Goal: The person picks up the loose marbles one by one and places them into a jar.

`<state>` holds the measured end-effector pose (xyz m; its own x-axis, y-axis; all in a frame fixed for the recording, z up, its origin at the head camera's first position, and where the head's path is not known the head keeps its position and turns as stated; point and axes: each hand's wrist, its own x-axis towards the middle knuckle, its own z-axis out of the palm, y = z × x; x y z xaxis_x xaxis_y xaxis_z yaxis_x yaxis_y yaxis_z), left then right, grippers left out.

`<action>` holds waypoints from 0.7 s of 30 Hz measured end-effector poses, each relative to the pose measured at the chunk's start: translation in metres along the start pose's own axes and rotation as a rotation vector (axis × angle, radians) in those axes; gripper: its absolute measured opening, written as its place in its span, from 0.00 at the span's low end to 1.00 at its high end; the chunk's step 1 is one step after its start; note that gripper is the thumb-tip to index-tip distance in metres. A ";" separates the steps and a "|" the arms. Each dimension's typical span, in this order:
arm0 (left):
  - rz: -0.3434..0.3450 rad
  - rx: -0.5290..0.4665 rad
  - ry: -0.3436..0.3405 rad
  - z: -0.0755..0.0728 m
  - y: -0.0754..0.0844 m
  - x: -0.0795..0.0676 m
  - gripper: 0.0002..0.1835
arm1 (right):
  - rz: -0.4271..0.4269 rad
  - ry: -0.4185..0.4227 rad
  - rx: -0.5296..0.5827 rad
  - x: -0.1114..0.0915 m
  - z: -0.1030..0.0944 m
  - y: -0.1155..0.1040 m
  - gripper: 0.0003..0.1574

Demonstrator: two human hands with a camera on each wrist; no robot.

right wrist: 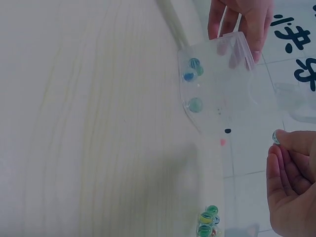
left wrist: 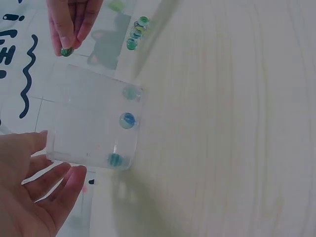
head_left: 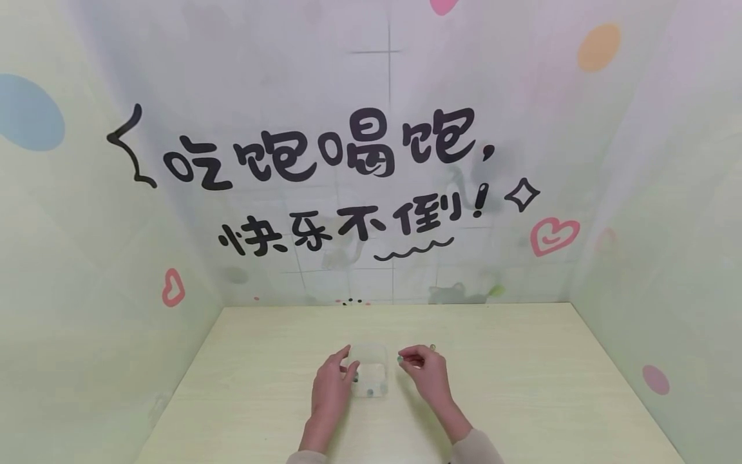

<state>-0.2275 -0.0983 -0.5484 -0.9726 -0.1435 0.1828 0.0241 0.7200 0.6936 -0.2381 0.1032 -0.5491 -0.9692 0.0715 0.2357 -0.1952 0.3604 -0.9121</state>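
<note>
My left hand [head_left: 332,386] holds a clear plastic box [head_left: 371,352] by its left side, thumb and fingers at the wall. Several glass marbles [left wrist: 127,120] lie inside the box, blue and greenish, seen through its wall in both wrist views. To the right of the box, my right hand [head_left: 428,375] pinches a green marble [left wrist: 66,51] between thumb and fingertips. That marble is apart from the box, level with its upper right side in the head view.
A small group of loose marbles [left wrist: 137,32] lies on the pale wood-grain table [head_left: 510,380], mostly hidden behind my right hand in the head view. A printed backdrop [head_left: 324,277] rises at the table's back edge, with side walls left and right.
</note>
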 end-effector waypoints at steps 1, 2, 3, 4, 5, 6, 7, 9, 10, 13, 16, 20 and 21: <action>-0.001 -0.015 -0.007 -0.002 0.000 0.000 0.24 | -0.002 -0.003 -0.003 0.000 0.001 -0.001 0.08; 0.001 -0.028 -0.016 -0.003 0.001 0.000 0.24 | -0.002 -0.007 -0.003 0.000 0.001 -0.001 0.08; 0.006 -0.042 -0.027 -0.005 0.001 0.001 0.25 | -0.004 -0.009 -0.004 -0.001 0.002 -0.002 0.08; 0.011 -0.047 -0.038 -0.007 0.001 0.001 0.26 | -0.006 -0.011 -0.002 -0.001 0.002 -0.003 0.08; 0.017 -0.051 -0.052 -0.008 0.002 0.002 0.28 | -0.009 -0.014 -0.001 -0.001 0.003 -0.004 0.08; 0.019 -0.056 -0.068 -0.010 0.003 0.002 0.30 | -0.009 -0.016 0.001 -0.001 0.003 -0.004 0.08; 0.016 -0.061 -0.087 -0.011 0.003 0.003 0.32 | -0.010 -0.018 0.002 -0.001 0.004 -0.005 0.08; 0.015 -0.069 -0.123 -0.014 0.005 0.004 0.36 | -0.010 -0.025 0.005 -0.002 0.005 -0.006 0.08; 0.014 -0.068 -0.140 -0.015 0.006 0.004 0.39 | -0.007 -0.030 0.007 -0.002 0.005 -0.007 0.08; 0.021 -0.052 -0.190 -0.017 0.009 0.005 0.45 | -0.006 -0.044 0.003 -0.002 0.006 -0.007 0.09; 0.041 -0.024 -0.219 -0.017 0.011 0.005 0.48 | -0.007 -0.062 -0.003 -0.002 0.007 -0.007 0.09; 0.066 0.012 -0.233 -0.015 0.009 0.007 0.50 | -0.019 -0.080 -0.013 -0.002 0.009 -0.006 0.09; 0.070 0.016 -0.236 -0.014 0.009 0.007 0.50 | -0.021 -0.082 -0.014 -0.002 0.009 -0.006 0.09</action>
<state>-0.2309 -0.1027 -0.5311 -0.9958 0.0680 0.0610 0.0913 0.7334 0.6736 -0.2365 0.0921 -0.5470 -0.9741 -0.0128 0.2257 -0.2140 0.3738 -0.9025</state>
